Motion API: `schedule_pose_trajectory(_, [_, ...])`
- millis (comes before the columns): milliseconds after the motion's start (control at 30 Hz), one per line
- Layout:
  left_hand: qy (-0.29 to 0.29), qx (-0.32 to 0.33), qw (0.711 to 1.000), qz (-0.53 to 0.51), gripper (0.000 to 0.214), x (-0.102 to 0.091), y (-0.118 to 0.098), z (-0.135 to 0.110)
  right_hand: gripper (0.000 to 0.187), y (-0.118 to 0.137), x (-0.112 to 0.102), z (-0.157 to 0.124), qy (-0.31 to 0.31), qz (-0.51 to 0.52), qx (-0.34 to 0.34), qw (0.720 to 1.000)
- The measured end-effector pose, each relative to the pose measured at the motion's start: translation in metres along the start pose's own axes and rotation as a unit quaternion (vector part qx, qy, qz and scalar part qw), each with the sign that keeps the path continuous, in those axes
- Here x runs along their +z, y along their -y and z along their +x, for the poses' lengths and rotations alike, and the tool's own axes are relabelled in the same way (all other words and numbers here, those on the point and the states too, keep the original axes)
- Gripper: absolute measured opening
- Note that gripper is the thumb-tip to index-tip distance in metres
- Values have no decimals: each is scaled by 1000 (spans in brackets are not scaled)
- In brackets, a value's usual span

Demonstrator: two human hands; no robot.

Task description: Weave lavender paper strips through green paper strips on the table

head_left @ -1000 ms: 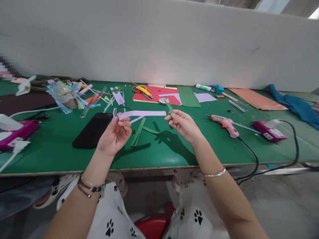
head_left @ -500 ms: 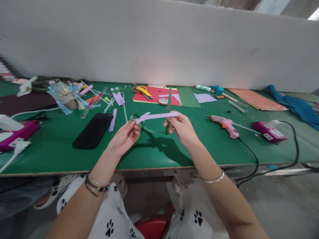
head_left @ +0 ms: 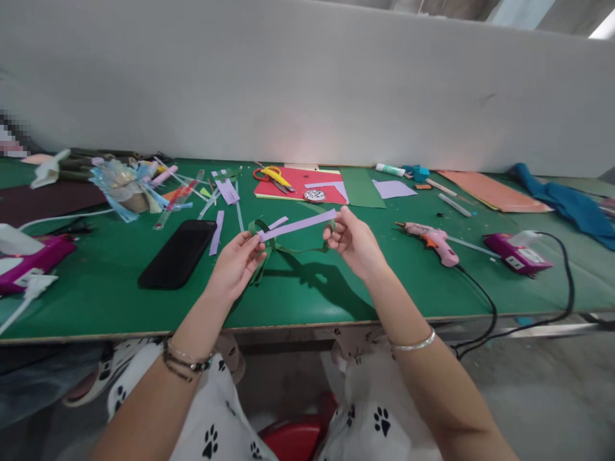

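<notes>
A purple paper strip [head_left: 300, 223] stretches between my two hands above the green tabletop. My left hand [head_left: 239, 261] pinches its left end, along with green paper strips [head_left: 302, 250] that are looped and crossed there. Another short purple piece sticks out behind the long strip near those fingers. My right hand [head_left: 353, 240] is closed at the strip's right end, and the end of a green strip shows by its fingertips. A black phone [head_left: 177, 255] lies left of my left hand, beside a loose purple strip [head_left: 216, 233].
A pink glue gun [head_left: 427, 241] lies at right, its cord running to a purple power strip [head_left: 519, 252]. Scissors [head_left: 273, 176] rest on red paper [head_left: 300, 180] at the back. Left stands a bundle with blue paper fringes [head_left: 127, 186]; another power strip [head_left: 33, 259] sits at the left edge.
My right hand has moved slightly right and up, tilting the purple strip upward at that end. The green strip that stood upright by my right fingers has dropped down.
</notes>
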State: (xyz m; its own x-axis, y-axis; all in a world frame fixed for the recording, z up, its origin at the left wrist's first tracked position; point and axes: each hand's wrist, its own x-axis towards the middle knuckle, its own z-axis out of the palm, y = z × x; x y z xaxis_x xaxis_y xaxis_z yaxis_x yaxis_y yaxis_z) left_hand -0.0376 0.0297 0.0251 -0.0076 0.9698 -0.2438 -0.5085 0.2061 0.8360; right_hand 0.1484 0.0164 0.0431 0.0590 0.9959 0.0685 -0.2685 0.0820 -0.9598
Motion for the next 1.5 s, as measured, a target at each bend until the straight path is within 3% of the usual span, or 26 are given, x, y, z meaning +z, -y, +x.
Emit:
schedule_pose_trajectory(333, [2,52,998,21,14,-5,-1,4,27,5,-2,-2,-11,-56,-12,998])
schedule_pose_trajectory(667, [16,0,1000,-9,17,-5,-10,0,30,6,-6,-1,-17,-6,-14,1000])
schedule_pose_trajectory(867, [36,6,999,16,14,-6,-10,0,33,3,-6,0,27,-6,-6,1000])
schedule_pose_trajectory(1133, [47,20,997,66,10,-6,-10,-1,28,6,-4,-2,21,-40,-18,999])
schedule_pose_trajectory(1333, [61,19,996,66,11,-7,-10,-1,13,6,-4,-2,21,-78,-31,996])
schedule_pose_trajectory(1500, [75,41,994,72,15,-11,-8,1,50,7,-2,-4,52,-122,-26,991])
